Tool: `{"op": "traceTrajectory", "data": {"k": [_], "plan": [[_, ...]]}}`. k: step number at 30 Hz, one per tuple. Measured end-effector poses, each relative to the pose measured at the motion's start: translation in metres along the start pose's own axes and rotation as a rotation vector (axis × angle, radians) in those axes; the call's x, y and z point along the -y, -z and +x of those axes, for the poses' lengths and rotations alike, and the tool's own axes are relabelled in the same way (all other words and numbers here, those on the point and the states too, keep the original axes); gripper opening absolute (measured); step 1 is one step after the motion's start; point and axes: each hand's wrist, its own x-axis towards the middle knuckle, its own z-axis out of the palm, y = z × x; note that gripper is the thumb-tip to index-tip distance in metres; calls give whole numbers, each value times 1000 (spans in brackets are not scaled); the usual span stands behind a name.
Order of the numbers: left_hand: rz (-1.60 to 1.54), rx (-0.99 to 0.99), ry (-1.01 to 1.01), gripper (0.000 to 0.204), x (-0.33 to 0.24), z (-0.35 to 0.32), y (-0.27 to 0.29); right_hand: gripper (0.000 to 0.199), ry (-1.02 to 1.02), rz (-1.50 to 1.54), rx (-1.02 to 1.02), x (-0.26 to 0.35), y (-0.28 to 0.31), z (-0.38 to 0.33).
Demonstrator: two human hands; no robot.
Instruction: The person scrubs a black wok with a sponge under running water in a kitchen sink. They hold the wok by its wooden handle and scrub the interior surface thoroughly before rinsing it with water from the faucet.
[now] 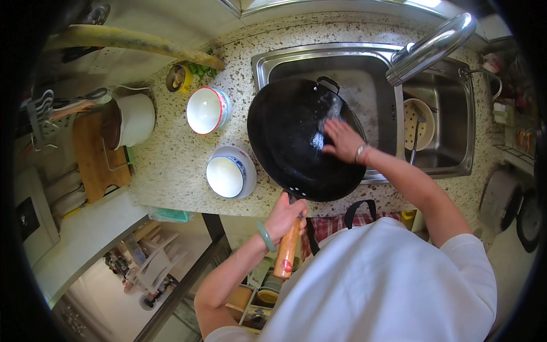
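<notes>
A large black wok (285, 131) lies tilted over the sink's left edge, its dark surface wet in places. My left hand (283, 216) is wrapped round the wooden handle (288, 251) near where it joins the pan. Against the wok's right part, my right hand (343, 140) lies with fingers stretched out and slightly blurred. A whitish, shiny patch (317, 141) shows beside its fingertips; whether this is foam or glare I cannot tell. Left of the wok stand a red-rimmed bowl (204, 111) and a blue-patterned bowl (224, 176) set on a white dish (249, 176).
The steel sink (268, 65) has two basins, with a faucet (439, 45) arching over the divider. A cream strainer bowl (427, 137) and a long-handled utensil (416, 134) are in the right basin. A white pot (137, 119) and a wooden cutting board (94, 154) stand at the left.
</notes>
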Motion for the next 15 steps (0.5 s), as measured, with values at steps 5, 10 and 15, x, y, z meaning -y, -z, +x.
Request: {"op": "traceTrajectory", "data": {"k": [5, 10, 15], "plan": [[9, -12, -22, 17, -2, 3, 4, 76, -53, -32, 101, 12, 4, -1], [6, 17, -25, 16, 5, 4, 10, 77, 113, 330, 282, 44, 20, -60], [-17, -14, -15, 20, 3, 1, -1, 75, -100, -86, -8, -8, -4, 22]]}}
